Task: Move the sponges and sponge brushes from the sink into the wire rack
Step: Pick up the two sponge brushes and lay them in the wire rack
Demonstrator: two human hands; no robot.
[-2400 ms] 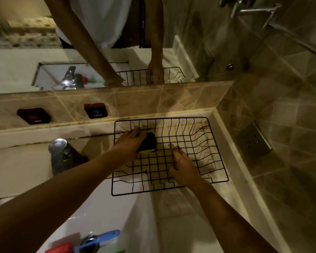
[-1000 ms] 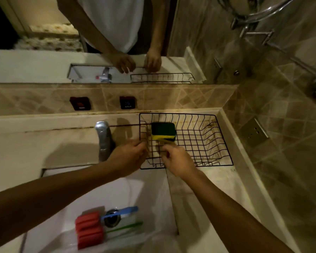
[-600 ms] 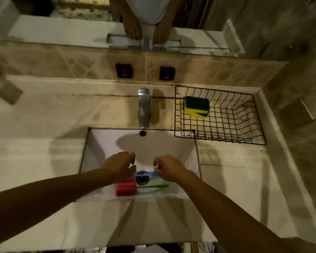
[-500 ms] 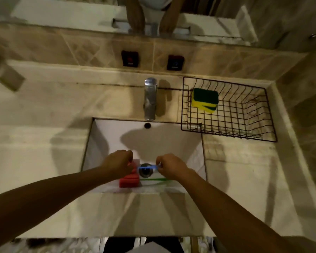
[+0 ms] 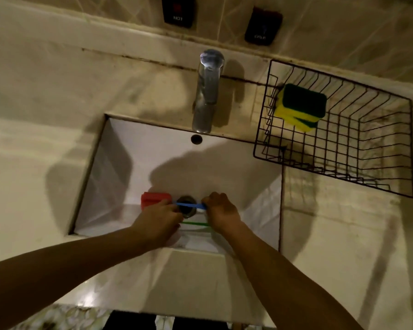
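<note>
Both bare hands down in the white rectangular sink basin (image 5: 138,148), near the front wall. Left hand (image 5: 159,219) curled, fingers at the left end of the thin blue brush handle (image 5: 188,205), just beside the red ribbed sponge block (image 5: 153,198); whether closed on handle or on sponge head, cannot tell. Right hand (image 5: 221,211) closed, pinching the right end of the same blue handle. Handle lying across the round metal drain (image 5: 186,202). Thin green brush handle (image 5: 194,223) flat on the basin floor just below, between the two wrists, ungripped as far as visible. Two stacked yellow sponges with dark green scrub tops (image 5: 299,107) already in the black wire rack (image 5: 343,148), back left corner. Rack on the beige counter right of the basin. Chrome tap (image 5: 206,91) behind the basin, centred.
</note>
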